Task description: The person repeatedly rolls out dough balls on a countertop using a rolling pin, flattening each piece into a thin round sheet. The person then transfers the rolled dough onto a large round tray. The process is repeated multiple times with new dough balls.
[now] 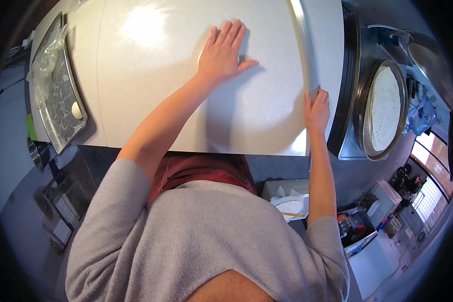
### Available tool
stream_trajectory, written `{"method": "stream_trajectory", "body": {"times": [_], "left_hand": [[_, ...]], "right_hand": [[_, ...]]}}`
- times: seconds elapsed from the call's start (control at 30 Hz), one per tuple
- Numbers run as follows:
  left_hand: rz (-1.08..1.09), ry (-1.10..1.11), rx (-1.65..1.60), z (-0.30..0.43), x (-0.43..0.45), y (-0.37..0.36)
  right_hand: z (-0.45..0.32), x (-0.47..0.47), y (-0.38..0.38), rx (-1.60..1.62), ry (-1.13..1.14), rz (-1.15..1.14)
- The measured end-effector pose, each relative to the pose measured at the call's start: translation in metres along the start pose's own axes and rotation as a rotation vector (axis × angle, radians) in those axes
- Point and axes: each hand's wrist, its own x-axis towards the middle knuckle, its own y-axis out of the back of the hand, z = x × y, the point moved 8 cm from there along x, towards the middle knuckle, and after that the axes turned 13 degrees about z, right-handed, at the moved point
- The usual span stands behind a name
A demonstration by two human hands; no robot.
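My left hand (pixel 222 53) lies palm down over the white tabletop (pixel 154 94), fingers pointing away from me and thumb out to the right. A pale edge shows beside the palm; whatever is beneath is mostly hidden. My right hand (pixel 318 111) is closed around the near part of a long, smooth metal tube (pixel 305 41), which runs up the table's right side and out of view at the top. At the left, one pale dough ball (pixel 76 110) sits near the front corner of a dark tray (pixel 60 96).
Clear plastic sheeting (pixel 49 64) covers part of the tray. Right of the table, a round flatbread (pixel 385 107) lies in a metal pan (pixel 403 109) beside a dark-edged appliance (pixel 347 98). Below the table edge stands a white container (pixel 304 200) with another flatbread (pixel 290 207) and a wooden stick.
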Motion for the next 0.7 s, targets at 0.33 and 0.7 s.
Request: {"method": "stream_trajectory", "body": {"times": [0.33,0.7], "left_hand": [[0.036,-0.029,-0.017,0.028,0.003,0.001],[-0.074,0.253,0.189,-0.078,-0.028,0.027]], "right_hand": [[0.0,0.0,-0.001,0.015,-0.003,-0.007],[0.002,0.0,-0.001,0.014,0.011,0.007]]}}
